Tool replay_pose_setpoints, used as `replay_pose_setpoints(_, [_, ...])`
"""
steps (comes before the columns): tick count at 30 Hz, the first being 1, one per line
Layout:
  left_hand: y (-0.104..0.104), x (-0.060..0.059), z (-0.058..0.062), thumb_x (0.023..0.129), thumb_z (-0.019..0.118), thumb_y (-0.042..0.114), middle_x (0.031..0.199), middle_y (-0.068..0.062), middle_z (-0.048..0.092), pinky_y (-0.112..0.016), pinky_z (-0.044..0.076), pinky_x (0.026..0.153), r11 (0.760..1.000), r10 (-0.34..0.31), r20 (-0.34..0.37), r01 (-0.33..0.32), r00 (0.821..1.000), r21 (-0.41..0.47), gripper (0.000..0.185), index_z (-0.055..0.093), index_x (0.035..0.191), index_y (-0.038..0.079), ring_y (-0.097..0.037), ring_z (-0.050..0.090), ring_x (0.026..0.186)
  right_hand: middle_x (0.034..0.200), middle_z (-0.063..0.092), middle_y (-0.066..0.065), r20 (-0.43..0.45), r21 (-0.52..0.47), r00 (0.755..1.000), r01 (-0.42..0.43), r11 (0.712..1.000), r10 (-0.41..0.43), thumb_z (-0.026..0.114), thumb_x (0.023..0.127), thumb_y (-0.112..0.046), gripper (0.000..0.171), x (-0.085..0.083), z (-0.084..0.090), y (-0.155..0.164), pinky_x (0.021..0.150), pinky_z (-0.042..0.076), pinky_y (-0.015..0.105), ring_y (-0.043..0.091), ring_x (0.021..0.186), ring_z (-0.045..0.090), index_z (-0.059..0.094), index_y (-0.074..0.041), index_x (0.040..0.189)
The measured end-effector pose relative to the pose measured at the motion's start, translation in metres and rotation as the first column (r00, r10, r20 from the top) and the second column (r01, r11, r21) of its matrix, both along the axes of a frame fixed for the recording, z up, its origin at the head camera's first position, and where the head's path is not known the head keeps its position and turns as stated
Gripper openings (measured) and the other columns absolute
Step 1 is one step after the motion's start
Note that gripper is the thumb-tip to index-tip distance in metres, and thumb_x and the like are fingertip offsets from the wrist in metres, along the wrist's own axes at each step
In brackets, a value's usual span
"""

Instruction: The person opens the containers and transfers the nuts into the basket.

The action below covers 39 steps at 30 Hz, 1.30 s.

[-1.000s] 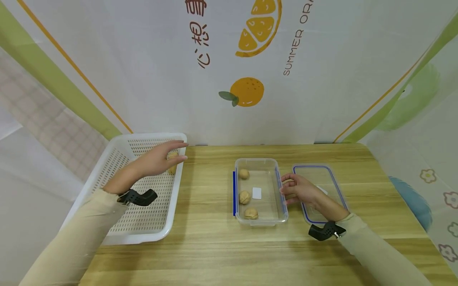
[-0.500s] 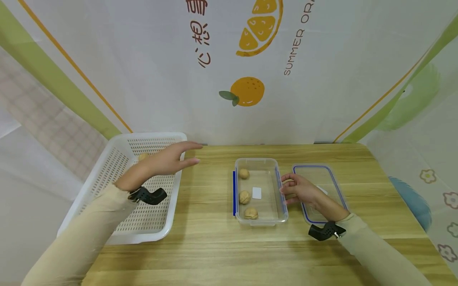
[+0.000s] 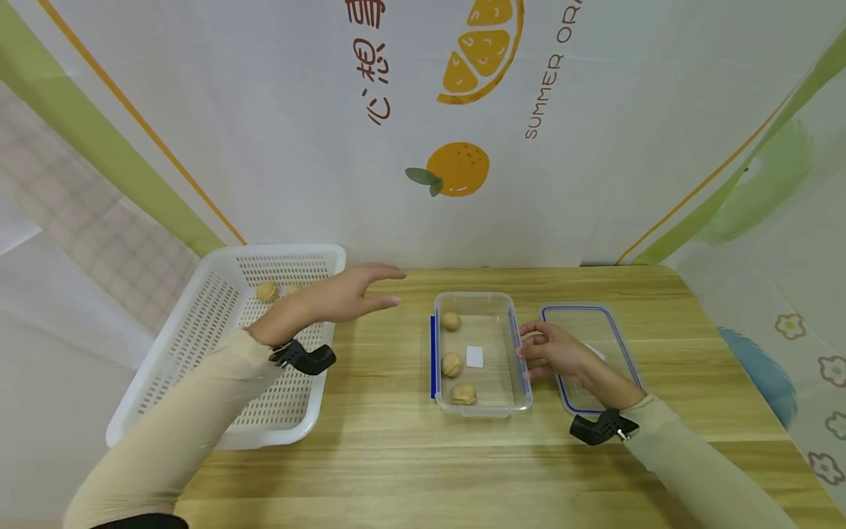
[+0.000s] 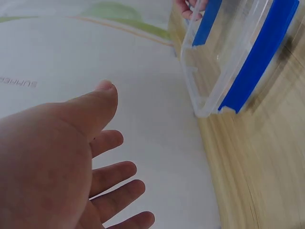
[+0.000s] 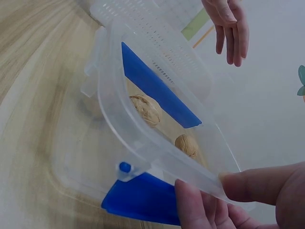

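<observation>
A clear plastic box (image 3: 483, 355) with blue side latches stands open near the middle of the wooden worktop (image 3: 396, 455). Inside it lie three walnuts (image 3: 452, 364) in a row along its left wall, and a small white label shows on its floor. The right wrist view shows two of these walnuts (image 5: 146, 109) through the transparent wall, beside a blue latch.

The right hand (image 3: 554, 350) holds the right long rim of the box, thumb and fingers pinching the clear edge; in the right wrist view the fingertips (image 5: 193, 200) press the rim from below with the thumb opposite. Just to the right of the box, partly under this hand and forearm, the box's lid (image 3: 591, 353), clear with a blue seal, lies flat on the worktop.

The left hand (image 3: 344, 295) hovers flat above the worktop between the box and a white perforated basket (image 3: 198, 345), fingers straight and slightly spread, holding nothing; the left wrist view shows the empty palm (image 4: 52, 162) with the box's corner ahead of it. The basket sits at the left edge of the worktop and contains two walnuts (image 3: 267, 292) near its far wall, one partly hidden behind the left hand.
</observation>
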<state>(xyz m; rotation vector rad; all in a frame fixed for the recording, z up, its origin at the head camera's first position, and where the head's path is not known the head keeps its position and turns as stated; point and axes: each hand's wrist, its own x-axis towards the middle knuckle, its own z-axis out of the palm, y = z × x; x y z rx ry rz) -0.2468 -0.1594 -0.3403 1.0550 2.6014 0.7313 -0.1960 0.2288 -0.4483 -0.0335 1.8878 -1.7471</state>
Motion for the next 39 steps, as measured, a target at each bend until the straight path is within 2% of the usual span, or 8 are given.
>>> replay_pose_setpoints(5, [0.019,-0.001,-0.002,0.105,0.060,0.027,0.151,-0.022,0.048,-0.051,0.033,0.118,0.998,-0.059,-0.035,0.058,0.998,-0.038,0.054,0.049,0.147,-0.004,-0.039,0.041,0.143,0.093,0.059,0.002,-0.001,0.002,1.000,-0.003,1.000,0.003,0.057,0.100,0.003,0.043,0.000,0.000,0.000,0.069,0.062,0.031,0.012,0.083,0.061,0.032,0.010,0.135])
replay_pose_setpoints(10, [0.038,-0.002,-0.004,0.105,0.059,0.032,0.154,-0.021,0.045,-0.050,0.031,0.119,0.991,-0.097,-0.020,0.095,0.995,-0.092,0.054,0.049,0.149,0.001,-0.037,0.038,0.145,0.093,0.058,0.003,-0.002,0.005,1.000,-0.007,1.000,0.007,0.057,0.100,0.002,0.043,-0.001,0.000,0.000,0.070,0.062,0.031,0.012,0.083,0.061,0.032,0.010,0.135])
replay_pose_setpoints(16, [0.056,-0.001,-0.005,0.105,0.059,0.032,0.154,-0.016,0.047,-0.047,0.032,0.119,0.981,-0.159,0.012,0.159,0.987,-0.110,0.054,0.050,0.149,0.004,-0.033,0.040,0.144,0.093,0.059,0.003,-0.004,0.009,1.000,-0.011,1.000,0.011,0.057,0.100,0.003,0.045,-0.001,0.000,0.000,0.070,0.062,0.031,0.012,0.084,0.062,0.031,0.011,0.135])
replay_pose_setpoints(20, [0.068,-0.001,-0.006,0.104,0.062,0.034,0.154,-0.013,0.046,-0.045,0.033,0.119,0.973,-0.198,0.039,0.201,0.979,-0.110,0.054,0.051,0.149,0.007,-0.031,0.039,0.145,0.094,0.058,0.003,-0.007,0.009,1.000,-0.009,1.000,0.009,0.057,0.100,0.002,0.044,-0.001,0.000,0.000,0.070,0.062,0.030,0.013,0.084,0.062,0.031,0.011,0.135])
replay_pose_setpoints(27, [0.084,-0.002,-0.014,0.104,0.062,0.031,0.146,-0.010,0.055,-0.041,0.038,0.116,0.953,-0.276,0.026,0.277,0.961,-0.118,0.045,0.059,0.142,0.008,-0.027,0.046,0.139,0.094,0.057,0.003,0.004,0.001,1.000,0.000,1.000,0.000,0.058,0.100,0.002,0.045,0.000,-0.001,-0.001,0.071,0.062,0.032,0.012,0.082,0.061,0.032,0.011,0.136])
replay_pose_setpoints(34, [0.100,-0.005,-0.022,0.102,0.065,0.025,0.144,-0.009,0.057,-0.037,0.040,0.113,0.935,-0.335,0.117,0.345,0.935,-0.077,0.044,0.059,0.141,0.006,-0.024,0.050,0.136,0.093,0.058,0.003,0.004,0.015,1.000,0.010,1.000,-0.010,0.057,0.100,0.002,0.043,0.000,0.001,-0.001,0.071,0.062,0.033,0.012,0.082,0.061,0.033,0.011,0.135])
replay_pose_setpoints(39, [0.111,-0.005,-0.029,0.100,0.068,0.025,0.144,-0.008,0.057,-0.042,0.044,0.110,0.928,-0.351,0.197,0.368,0.915,-0.056,0.046,0.058,0.142,0.006,-0.030,0.052,0.134,0.093,0.058,0.003,0.001,0.012,1.000,0.005,1.000,-0.005,0.057,0.100,0.002,0.043,0.000,0.001,-0.001,0.071,0.062,0.033,0.012,0.082,0.061,0.033,0.011,0.135])
